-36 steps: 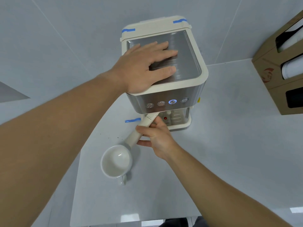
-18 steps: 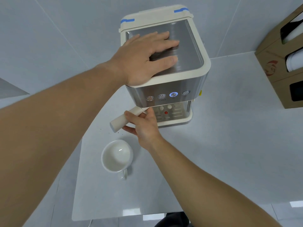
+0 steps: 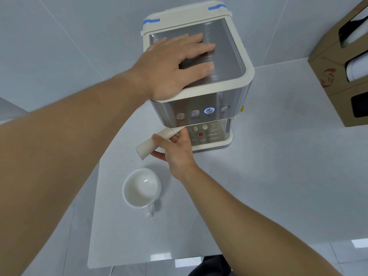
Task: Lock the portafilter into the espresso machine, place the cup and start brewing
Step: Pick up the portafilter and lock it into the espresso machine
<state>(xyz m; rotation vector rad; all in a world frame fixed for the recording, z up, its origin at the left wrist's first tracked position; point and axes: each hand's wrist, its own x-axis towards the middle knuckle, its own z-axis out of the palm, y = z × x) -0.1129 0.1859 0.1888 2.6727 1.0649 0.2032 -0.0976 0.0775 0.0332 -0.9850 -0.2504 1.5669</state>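
Portafilter handle (image 3: 151, 144): long axis runs from 8 o'clock to 2 o'clock, under the espresso machine (image 3: 201, 108). Right hand (image 3: 175, 148) grasps it. Left hand (image 3: 175, 64) lies flat, fingers spread, on the machine top; cup (image 3: 141, 188) at 6 o'clock.

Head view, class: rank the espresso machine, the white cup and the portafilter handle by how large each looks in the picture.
1. espresso machine, clearly the largest.
2. white cup.
3. portafilter handle, though the right hand and the machine hide part of it, so its full size is unsure.
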